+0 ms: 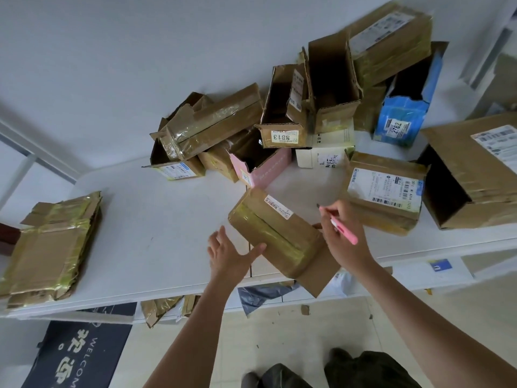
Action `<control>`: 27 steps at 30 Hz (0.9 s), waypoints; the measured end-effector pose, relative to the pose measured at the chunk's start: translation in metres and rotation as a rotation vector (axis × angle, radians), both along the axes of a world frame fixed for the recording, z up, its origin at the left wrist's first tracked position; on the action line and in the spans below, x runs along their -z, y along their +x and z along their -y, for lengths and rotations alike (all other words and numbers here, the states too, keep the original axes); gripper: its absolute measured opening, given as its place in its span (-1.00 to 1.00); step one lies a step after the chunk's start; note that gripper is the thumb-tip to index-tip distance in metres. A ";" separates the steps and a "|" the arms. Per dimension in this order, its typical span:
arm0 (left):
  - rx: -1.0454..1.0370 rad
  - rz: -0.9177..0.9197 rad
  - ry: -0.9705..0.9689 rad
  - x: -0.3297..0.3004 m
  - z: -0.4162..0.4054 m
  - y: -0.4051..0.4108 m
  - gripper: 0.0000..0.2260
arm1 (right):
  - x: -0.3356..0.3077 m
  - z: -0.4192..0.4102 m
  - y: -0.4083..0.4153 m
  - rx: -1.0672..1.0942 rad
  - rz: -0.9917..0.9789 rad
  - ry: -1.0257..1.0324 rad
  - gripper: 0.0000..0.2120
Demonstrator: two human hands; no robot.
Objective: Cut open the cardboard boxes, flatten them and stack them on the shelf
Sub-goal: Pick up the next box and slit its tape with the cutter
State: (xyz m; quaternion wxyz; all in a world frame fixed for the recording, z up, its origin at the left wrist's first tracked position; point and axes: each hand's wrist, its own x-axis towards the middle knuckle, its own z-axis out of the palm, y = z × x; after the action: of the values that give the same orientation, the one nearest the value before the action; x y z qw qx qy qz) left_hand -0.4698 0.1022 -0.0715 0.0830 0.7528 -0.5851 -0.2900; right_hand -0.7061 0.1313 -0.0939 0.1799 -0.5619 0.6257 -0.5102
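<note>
A: Brown corrugated card everywhere. White table [156, 208] carries a heap of opened boxes [321, 88] at the back and a flattened stack [47, 247] far left, glossy yellowish tape on it.

B: Box in hand?

A: Taped cardboard box [275, 233] at the near edge, long axis running from far-left to near-right, one end flap open and overhanging the edge.

B: Hands?

A: Left hand [229, 254] has its fingers spread, thumb touching the box's near-left side. Right hand [340, 233] grips a pink utility knife [340, 226] just beside the right end, so it is nearer the tape seam.
</note>
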 end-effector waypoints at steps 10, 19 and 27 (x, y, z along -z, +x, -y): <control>-0.164 -0.028 0.031 -0.019 -0.011 -0.049 0.20 | 0.006 -0.038 0.034 -0.053 0.213 0.064 -0.92; -0.033 0.326 -0.066 -0.018 -0.018 -0.068 0.26 | 0.001 -0.037 0.021 -0.121 0.324 0.102 -0.92; -0.116 0.186 0.215 -0.021 -0.006 -0.060 0.17 | -0.001 -0.043 0.018 -0.114 0.337 0.090 -0.92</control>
State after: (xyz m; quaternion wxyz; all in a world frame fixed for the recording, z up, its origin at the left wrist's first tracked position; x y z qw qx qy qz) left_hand -0.5301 0.1083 -0.0504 -0.0358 0.8135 -0.5112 -0.2748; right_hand -0.6883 0.1743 -0.0931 0.3357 -0.4944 0.5764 -0.5575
